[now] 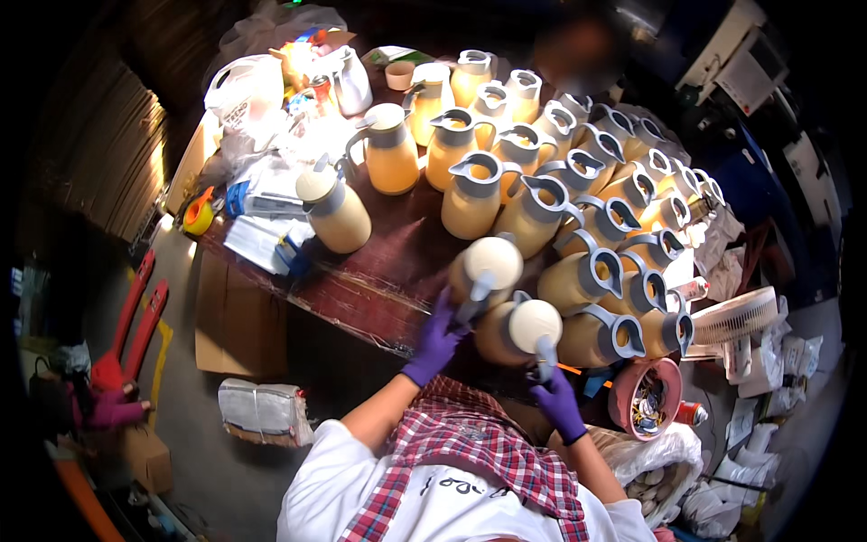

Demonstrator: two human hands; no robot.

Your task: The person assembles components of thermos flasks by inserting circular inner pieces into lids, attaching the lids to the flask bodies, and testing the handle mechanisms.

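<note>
Two cream vacuum jugs with domed lids stand side by side at the table's near edge. Purple gloves cover both hands. My left hand (434, 340) closes on the grey handle of the left lidded jug (495, 262). On the right, my right hand (558, 403) has its fingers around the grey handle of the right lidded jug (533, 327). Beyond them, several open-topped jugs with grey collars, such as a near one (472, 200), crowd the table. Another lidded jug (340, 219) stands apart at the left, with a further lidded jug (394, 164) behind it.
Plastic bags (244, 88) and a yellow tape roll (198, 212) lie on the table's left side. To my right are a pink tub (623, 397) of small parts and a white fan (736, 314). Red pallet-jack forks (131, 316) and a tied bundle (262, 411) are on the floor.
</note>
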